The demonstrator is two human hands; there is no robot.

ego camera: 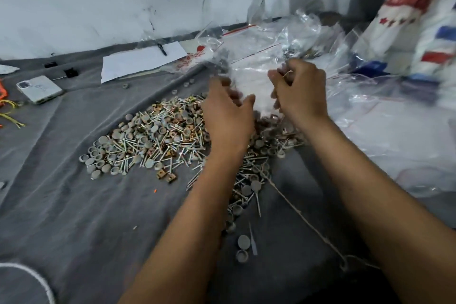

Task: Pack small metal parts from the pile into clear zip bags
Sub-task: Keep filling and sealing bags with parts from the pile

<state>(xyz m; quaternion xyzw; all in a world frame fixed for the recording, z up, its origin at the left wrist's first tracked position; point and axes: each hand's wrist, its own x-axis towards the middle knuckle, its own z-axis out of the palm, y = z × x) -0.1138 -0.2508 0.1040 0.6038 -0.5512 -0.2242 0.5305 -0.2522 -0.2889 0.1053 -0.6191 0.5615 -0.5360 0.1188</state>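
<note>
A broad pile of small metal parts [158, 136], made of screws, grey round caps and brass clips, lies on the grey cloth in the middle. Just above its far right edge both hands hold up a clear zip bag [249, 81]. My left hand [227, 116] grips the bag's left side, its fingers blurred by motion. My right hand [301, 91] has its fingers curled round the bag's right upper edge. The bag's lower end hangs over the pile, and what is inside it is too blurred to tell.
A heap of clear bags [271, 37] lies by the wall behind the hands, with a woven sack [407, 20] at the right. A sheet of paper [138, 61] with a pen and a phone [39, 89] lie at the left. A thin string [308, 224] runs under my right forearm.
</note>
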